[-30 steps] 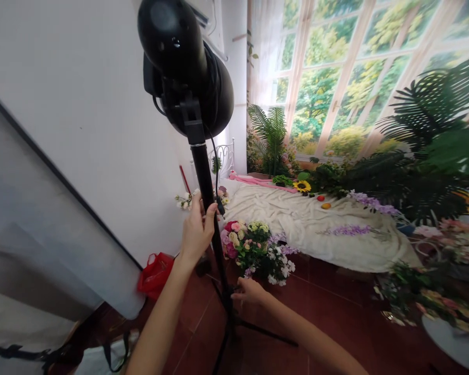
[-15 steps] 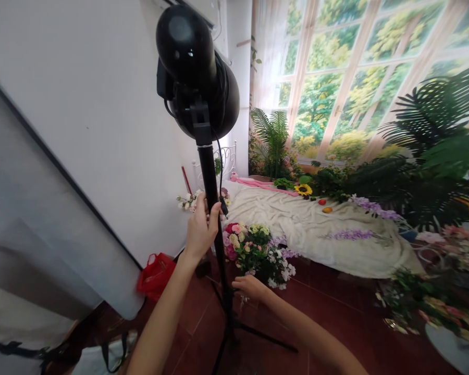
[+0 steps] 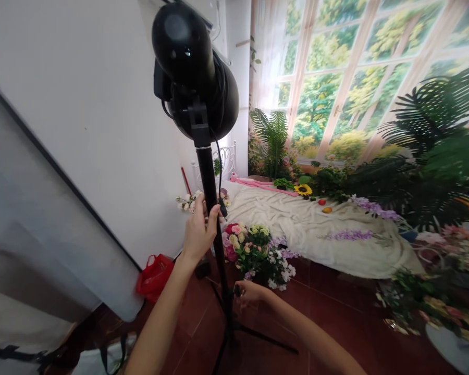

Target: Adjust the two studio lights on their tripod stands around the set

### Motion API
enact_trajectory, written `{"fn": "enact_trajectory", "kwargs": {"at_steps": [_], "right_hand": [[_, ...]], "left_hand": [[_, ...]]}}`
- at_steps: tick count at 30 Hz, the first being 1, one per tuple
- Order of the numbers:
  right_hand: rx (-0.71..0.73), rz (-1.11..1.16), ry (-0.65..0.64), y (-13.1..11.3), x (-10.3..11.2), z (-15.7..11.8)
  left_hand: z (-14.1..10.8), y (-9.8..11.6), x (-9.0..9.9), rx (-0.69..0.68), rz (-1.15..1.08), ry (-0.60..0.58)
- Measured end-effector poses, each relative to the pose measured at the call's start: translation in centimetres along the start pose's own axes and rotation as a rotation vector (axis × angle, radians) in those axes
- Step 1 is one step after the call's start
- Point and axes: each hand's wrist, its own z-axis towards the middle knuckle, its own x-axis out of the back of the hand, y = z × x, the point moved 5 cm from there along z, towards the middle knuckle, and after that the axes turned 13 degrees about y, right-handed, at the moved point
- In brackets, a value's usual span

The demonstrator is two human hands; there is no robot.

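Note:
A black studio light (image 3: 191, 62) sits on top of a black light stand (image 3: 208, 177), which leans slightly and rises from spread tripod legs. My left hand (image 3: 200, 229) is wrapped around the stand's upper pole, thumb on the near side. Lower down, my right hand (image 3: 252, 292) is closed on a dark tightening knob (image 3: 237, 290) at the side of the pole. A thin black cable hangs from the light along the pole, its plug end beside my left thumb.
Behind the stand are a bouquet of flowers (image 3: 254, 250) and a bed with a cream blanket (image 3: 273, 213). A red plastic bag (image 3: 155, 276) lies by the white wall at left. Palm leaves (image 3: 426, 135) and more flowers (image 3: 449, 312) stand at right.
My right hand's fingers have turned around the knob, which now shows between them. The light has tilted slightly to the left. My left hand keeps its hold on the pole.

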Motion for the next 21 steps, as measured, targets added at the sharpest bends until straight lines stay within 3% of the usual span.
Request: {"fn": "enact_trajectory", "kwargs": {"at_steps": [7,11,16,21], "right_hand": [[-0.078,0.076,0.22,1.1,-0.1,1.0],[0.045,0.102,0.357,0.3,0.5,1.0],[0.164,0.101,0.376,-0.4,1.2,0.7],[0.094,0.168,0.392,0.2,1.1,1.0]], "left_hand": [[-1.1,-0.7,-0.4,0.01,-0.012,-0.044],[-2.7,-2.7,-0.7,0.043,0.017,-0.077],[-5.1,-5.3,-1.1,0.103,0.043,-0.13],[-7.9,-7.8,-1.5,0.14,0.068,-0.189]]}}
